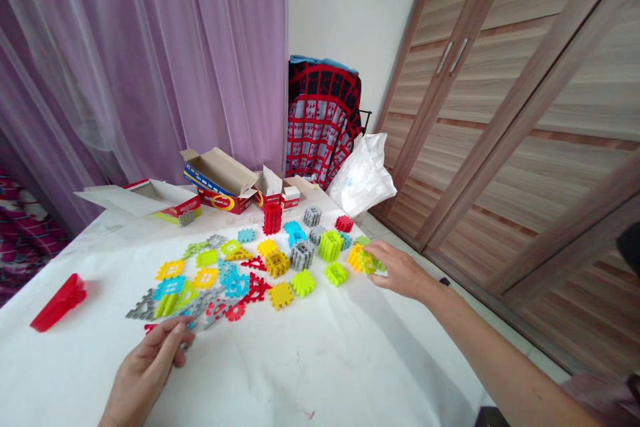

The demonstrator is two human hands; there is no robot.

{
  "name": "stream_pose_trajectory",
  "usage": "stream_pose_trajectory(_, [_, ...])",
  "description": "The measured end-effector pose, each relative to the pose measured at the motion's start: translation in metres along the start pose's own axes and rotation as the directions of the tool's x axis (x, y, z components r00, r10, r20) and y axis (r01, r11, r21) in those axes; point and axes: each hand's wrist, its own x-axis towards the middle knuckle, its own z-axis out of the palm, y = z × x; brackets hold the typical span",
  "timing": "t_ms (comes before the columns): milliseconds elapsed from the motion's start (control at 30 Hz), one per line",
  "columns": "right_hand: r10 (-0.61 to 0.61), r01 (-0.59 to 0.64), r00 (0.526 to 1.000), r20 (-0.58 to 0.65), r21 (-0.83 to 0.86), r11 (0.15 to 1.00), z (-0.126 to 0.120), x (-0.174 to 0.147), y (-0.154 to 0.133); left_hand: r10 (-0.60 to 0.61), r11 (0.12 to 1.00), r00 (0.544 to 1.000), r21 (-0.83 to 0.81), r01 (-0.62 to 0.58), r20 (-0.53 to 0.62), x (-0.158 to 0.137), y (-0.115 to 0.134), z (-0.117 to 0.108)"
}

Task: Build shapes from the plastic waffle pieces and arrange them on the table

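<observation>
My right hand (pixel 400 271) is closed round a lime-green toothed building piece (pixel 369 263) at the right of the spread, beside a yellow-orange toothed piece (pixel 355 257). My left hand (pixel 150 361) is closed at the front left, thumb against fingers. A small grey bit shows under its fingertips, too hidden to name. Just beyond it lie loose flat pieces: grey ones (pixel 142 307), a blue window piece (pixel 169 288) and red round ones (pixel 235 311). Stacks of like pieces stand mid-table: red (pixel 273 219), grey (pixel 302 256), lime green (pixel 330 246) and yellow (pixel 277 264).
Several opened cardboard boxes (pixel 220 170) line the table's back edge. A red plastic piece (pixel 59 303) lies at the left. A white plastic bag (pixel 364 177) stands at the back right corner, before a cloth-covered chair (pixel 320 120). Wooden wardrobe doors (pixel 500 113) rise on the right.
</observation>
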Motion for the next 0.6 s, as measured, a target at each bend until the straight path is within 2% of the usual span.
stream_pose_trajectory(133, [-0.036,0.051,0.989,0.141,-0.103,0.993,0.009,0.011,-0.004,0.088,0.995,0.995,0.056,-0.085,-0.048,0.0,-0.002,-0.001])
stream_pose_trajectory(333, [-0.065,0.142,0.94,0.336,-0.209,0.967,0.025,0.039,-0.018,0.059,0.993,0.996,0.107,-0.052,-0.06,-0.002,0.001,-0.002])
stream_pose_trajectory(600, [-0.05,0.158,0.903,0.426,-0.221,0.963,0.031,0.053,-0.02,0.083,0.994,0.994,0.081,-0.078,-0.068,-0.001,0.0,0.001])
